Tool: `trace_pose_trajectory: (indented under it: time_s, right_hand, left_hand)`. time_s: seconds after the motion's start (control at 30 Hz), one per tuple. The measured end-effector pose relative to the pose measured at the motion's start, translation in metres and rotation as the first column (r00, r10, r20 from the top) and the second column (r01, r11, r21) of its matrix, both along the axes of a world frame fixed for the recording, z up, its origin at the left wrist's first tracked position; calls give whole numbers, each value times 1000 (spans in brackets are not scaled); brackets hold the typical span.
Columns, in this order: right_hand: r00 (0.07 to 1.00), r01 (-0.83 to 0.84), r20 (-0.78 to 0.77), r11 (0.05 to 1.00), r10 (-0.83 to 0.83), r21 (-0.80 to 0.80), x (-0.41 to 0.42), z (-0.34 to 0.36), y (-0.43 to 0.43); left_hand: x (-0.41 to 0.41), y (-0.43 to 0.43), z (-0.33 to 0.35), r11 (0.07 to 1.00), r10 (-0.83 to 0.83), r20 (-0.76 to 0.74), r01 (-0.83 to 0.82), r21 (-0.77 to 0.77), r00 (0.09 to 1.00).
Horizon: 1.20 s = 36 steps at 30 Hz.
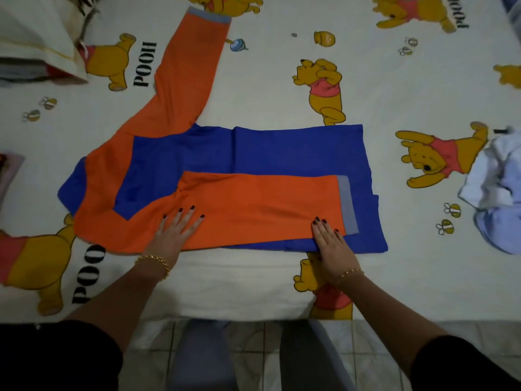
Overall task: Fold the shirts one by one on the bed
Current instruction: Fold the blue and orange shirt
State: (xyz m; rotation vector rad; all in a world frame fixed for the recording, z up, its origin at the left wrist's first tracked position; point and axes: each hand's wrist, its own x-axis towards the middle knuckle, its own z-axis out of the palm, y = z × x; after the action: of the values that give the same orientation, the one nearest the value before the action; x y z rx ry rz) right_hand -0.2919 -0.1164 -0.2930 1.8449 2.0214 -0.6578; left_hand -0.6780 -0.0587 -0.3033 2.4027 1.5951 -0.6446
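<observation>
A blue shirt with orange sleeves (282,153) lies flat across the bed (253,88), collar end to the left. Its near sleeve (253,204) is folded along the body, grey cuff to the right. The far sleeve (186,71) stretches away toward the top of the view. My left hand (177,232) presses flat with spread fingers on the orange fabric near the shoulder. My right hand (332,244) lies flat on the near edge of the folded sleeve beside the cuff.
A crumpled pale blue and white garment (496,187) lies at the right. Pillows and folded fabric (39,52) sit at the far left corner, and a pink item (8,176) lies at the left edge. The bed's near edge meets a tiled floor (253,356).
</observation>
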Motion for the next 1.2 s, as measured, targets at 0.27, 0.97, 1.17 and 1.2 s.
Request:
trace_pose_trajectory:
  time_s: [0.27,0.97,1.17,1.2]
  right_hand:
    - [995,20,-96,997,-12,77,-33,31,26]
    - [825,-554,-6,812,565,183,-274,24,195]
    - [878,-471,11,860,479,198,-266,34,216]
    - [885,-463,31,868,465,181,-267,32,217]
  left_hand:
    - [-23,-24,35,929,340,417,-371,-9,843]
    - [-142,46,35,938,272,453,-339,70,849]
    - [-144,84,47,909,396,332,-416,-12,856]
    - [-144,92,46,906,407,304,-424,-13,861]
